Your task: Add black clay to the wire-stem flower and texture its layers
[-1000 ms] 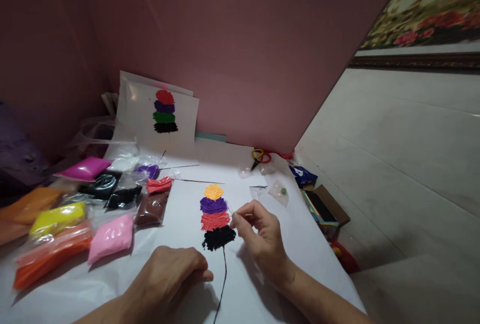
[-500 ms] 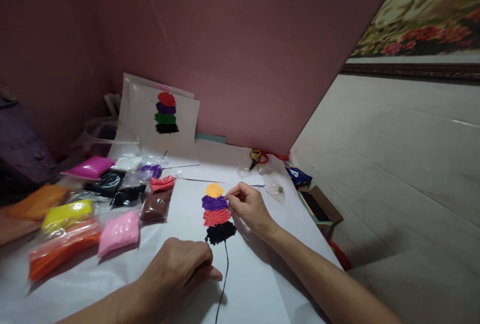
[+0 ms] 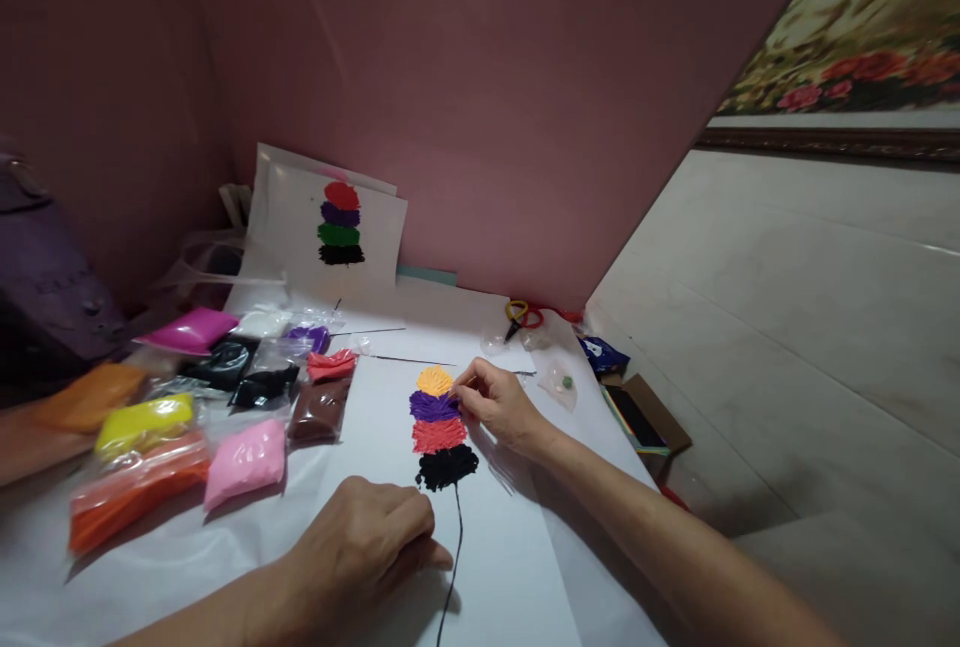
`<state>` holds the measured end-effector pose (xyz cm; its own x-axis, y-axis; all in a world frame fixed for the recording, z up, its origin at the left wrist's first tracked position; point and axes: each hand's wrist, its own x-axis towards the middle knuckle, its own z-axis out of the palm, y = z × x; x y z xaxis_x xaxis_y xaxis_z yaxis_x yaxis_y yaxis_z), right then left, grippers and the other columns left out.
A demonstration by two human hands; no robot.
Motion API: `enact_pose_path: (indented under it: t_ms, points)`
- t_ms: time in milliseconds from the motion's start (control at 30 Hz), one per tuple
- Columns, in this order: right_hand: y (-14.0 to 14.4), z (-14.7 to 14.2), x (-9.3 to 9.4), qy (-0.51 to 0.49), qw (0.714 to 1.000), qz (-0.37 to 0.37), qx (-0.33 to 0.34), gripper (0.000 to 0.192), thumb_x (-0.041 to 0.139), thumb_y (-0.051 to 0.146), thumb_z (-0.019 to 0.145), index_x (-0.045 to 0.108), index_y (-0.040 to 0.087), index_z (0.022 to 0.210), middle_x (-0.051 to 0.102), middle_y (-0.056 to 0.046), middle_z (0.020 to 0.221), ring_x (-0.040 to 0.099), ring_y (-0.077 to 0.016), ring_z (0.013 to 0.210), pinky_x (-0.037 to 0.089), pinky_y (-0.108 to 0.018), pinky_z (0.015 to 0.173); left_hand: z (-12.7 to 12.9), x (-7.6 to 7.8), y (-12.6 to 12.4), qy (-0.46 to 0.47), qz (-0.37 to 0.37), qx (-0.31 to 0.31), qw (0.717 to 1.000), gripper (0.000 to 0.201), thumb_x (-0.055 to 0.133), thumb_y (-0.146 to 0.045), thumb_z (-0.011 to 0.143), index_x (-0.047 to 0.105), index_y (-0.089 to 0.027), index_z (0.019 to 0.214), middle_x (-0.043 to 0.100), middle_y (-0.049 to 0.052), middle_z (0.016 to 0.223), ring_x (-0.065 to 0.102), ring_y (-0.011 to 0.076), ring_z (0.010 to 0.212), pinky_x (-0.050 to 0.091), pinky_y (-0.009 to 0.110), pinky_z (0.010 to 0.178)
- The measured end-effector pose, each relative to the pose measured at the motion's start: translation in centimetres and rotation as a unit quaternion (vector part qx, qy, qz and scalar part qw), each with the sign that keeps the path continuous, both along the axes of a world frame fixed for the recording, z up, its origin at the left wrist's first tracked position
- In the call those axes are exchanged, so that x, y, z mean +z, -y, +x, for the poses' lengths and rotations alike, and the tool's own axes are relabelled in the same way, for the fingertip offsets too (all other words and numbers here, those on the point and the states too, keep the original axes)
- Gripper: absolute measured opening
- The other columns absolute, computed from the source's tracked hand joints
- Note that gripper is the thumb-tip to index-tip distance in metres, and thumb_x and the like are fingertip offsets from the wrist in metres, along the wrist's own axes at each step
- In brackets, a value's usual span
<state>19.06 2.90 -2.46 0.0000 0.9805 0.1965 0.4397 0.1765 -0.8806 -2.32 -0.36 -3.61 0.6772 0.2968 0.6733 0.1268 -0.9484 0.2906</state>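
On a white sheet of paper (image 3: 517, 547) lies a stack of textured clay patches: orange-yellow (image 3: 435, 381), purple (image 3: 435, 406), coral red (image 3: 439, 435) and black (image 3: 448, 467) at the bottom. A thin dark line (image 3: 459, 537) runs down from the black patch. My right hand (image 3: 499, 405) pinches at the right edge of the purple patch; whatever is between its fingertips is too small to name. My left hand (image 3: 379, 537) rests on the paper below and left of the black patch. Its fingers are curled, and anything inside them is hidden.
Bags of coloured clay, among them pink (image 3: 246, 463), yellow (image 3: 146, 424) and brown (image 3: 319, 411), crowd the left side. A similar clay picture (image 3: 300, 227) leans at the back. Scissors (image 3: 516, 319) lie at the back right. A cardboard box (image 3: 658, 412) sits beyond the right edge.
The whole view has shifted slightly, so things appear a little farther right. Both hands keep nearly the same places beside the clay.
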Motion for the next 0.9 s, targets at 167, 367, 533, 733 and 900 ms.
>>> enact_pose_path:
  t_ms: [167,367,533,733,900]
  points:
    - [-0.5,0.0,-0.1,-0.001,1.0,0.007,-0.006,0.006,0.054,0.017,0.075,0.056,0.02,0.071,0.059,0.003,0.061,0.052,-0.0123,0.054,0.039,-0.023,0.053,-0.1,-0.3,0.0,-0.015,-0.007,-0.001,1.0,0.043,0.034,-0.026,0.105,0.046,-0.019,0.066,0.058,-0.003,0.052,0.052,0.0093,0.039,0.033,0.022,0.04]
    - [-1.4,-0.6,-1.4,-0.005,1.0,0.026,-0.014,0.005,0.054,0.015,0.071,0.055,0.02,0.07,0.062,0.002,0.063,0.054,-0.0128,0.058,0.042,-0.023,0.055,0.0,-0.5,-0.1,-0.012,-0.004,-0.005,1.0,0.043,0.034,-0.028,0.106,0.048,-0.019,0.066,0.059,-0.002,0.052,0.054,0.0102,0.039,0.035,0.021,0.04]
    - [-1.3,-0.5,-1.4,-0.007,1.0,0.026,-0.009,0.004,0.055,0.016,0.072,0.056,0.019,0.07,0.063,0.002,0.063,0.054,-0.0128,0.058,0.042,-0.024,0.056,0.1,-0.6,-0.2,-0.004,-0.003,-0.007,1.0,0.046,0.031,-0.029,0.107,0.048,-0.018,0.065,0.059,-0.002,0.051,0.054,0.0106,0.038,0.035,0.022,0.038]
    - [-1.4,-0.4,-1.4,-0.026,1.0,0.011,-0.011,0.002,0.056,0.019,0.072,0.056,0.019,0.07,0.062,0.003,0.063,0.052,-0.0126,0.057,0.04,-0.024,0.055,0.0,-0.4,0.0,-0.013,-0.01,-0.003,1.0,0.048,0.031,-0.031,0.107,0.049,-0.018,0.065,0.059,-0.002,0.051,0.054,0.011,0.039,0.035,0.023,0.039]
    - [-1.4,-0.5,-1.4,-0.014,1.0,0.017,-0.004,0.003,0.055,0.017,0.072,0.056,0.019,0.07,0.062,0.002,0.063,0.052,-0.013,0.057,0.04,-0.024,0.055,-0.1,-0.3,-0.1,-0.012,-0.019,-0.006,1.0,0.047,0.032,-0.029,0.106,0.049,-0.018,0.064,0.059,-0.001,0.052,0.054,0.011,0.039,0.035,0.023,0.038]
